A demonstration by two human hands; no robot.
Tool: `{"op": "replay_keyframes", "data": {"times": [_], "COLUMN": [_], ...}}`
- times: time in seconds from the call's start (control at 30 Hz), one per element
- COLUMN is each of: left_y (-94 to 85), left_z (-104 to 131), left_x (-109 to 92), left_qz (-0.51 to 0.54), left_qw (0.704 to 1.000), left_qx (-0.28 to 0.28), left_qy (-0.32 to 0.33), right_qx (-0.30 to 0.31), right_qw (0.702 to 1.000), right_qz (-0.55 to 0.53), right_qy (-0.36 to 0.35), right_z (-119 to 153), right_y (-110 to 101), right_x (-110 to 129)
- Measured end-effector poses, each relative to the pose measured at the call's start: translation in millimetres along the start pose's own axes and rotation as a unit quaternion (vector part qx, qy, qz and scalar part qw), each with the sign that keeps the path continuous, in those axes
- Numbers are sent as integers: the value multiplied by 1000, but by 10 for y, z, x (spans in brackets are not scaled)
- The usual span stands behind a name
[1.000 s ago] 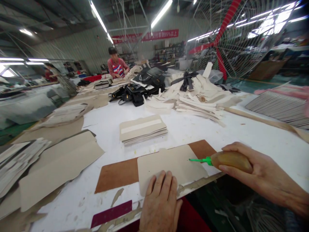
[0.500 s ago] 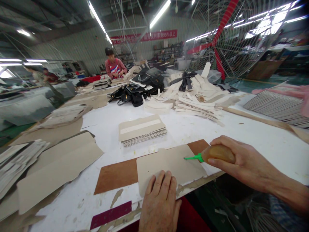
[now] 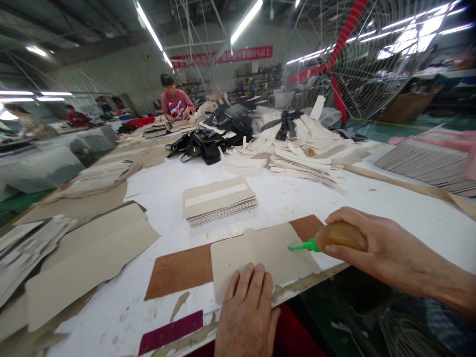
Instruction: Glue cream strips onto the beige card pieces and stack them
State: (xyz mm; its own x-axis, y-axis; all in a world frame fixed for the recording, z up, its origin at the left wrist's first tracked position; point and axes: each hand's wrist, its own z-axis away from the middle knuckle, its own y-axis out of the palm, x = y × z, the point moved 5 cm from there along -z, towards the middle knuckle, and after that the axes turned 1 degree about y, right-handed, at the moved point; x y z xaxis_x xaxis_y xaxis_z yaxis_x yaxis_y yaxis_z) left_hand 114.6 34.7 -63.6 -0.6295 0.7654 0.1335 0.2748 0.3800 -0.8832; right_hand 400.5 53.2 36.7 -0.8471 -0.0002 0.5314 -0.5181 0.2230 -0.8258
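My left hand (image 3: pixel 245 312) lies with its fingers outstretched on the lower left of a beige rectangular panel (image 3: pixel 260 253) at the table's front edge. My right hand (image 3: pixel 360 243) is wrapped around an awl-like tool with a rounded amber handle (image 3: pixel 342 237). Its thin green tip (image 3: pixel 301 246) points left, its end at the panel's right half; whether it touches is hard to tell. A small dark dot shows on the panel's left side. Brown pieces stick out from under the panel: one on the left (image 3: pixel 182 271), another on the right (image 3: pixel 307 226).
A stack of beige panels (image 3: pixel 219 198) sits just behind. Larger beige sheets (image 3: pixel 92 258) lie left, near a maroon strip (image 3: pixel 171 331). Further back are black bags (image 3: pixel 208 144) and pale strips (image 3: pixel 305 163). A large fan (image 3: pixel 330 69) stands behind; a co-worker (image 3: pixel 177 104) is across the table.
My right hand has shifted slightly right, carrying the tool's green tip right and a little down over the panel. My left hand has stayed nearly still.
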Motion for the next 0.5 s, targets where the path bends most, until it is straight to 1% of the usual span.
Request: {"op": "replay_keyframes", "data": {"times": [0.1, 0.23, 0.33, 0.5], "left_y": [11, 26, 18, 14], "left_z": [10, 12, 5, -3], "left_x": [4, -3, -3, -1], "left_qz": [1, 4, 7, -3], "left_qw": [1000, 1000, 1000, 1000], "left_qx": [3, 1, -4, 11], "left_qy": [-5, -7, -7, 3], "right_qx": [-14, -22, -16, -1], "right_qw": [1000, 1000, 1000, 1000], "right_qz": [5, 15, 16, 21], "right_qy": [-1, 1, 5, -1], "right_z": [-3, -19, -37, -65], "right_y": [-45, -55, -19, 67], "right_x": [-23, -65, -74, -57]}}
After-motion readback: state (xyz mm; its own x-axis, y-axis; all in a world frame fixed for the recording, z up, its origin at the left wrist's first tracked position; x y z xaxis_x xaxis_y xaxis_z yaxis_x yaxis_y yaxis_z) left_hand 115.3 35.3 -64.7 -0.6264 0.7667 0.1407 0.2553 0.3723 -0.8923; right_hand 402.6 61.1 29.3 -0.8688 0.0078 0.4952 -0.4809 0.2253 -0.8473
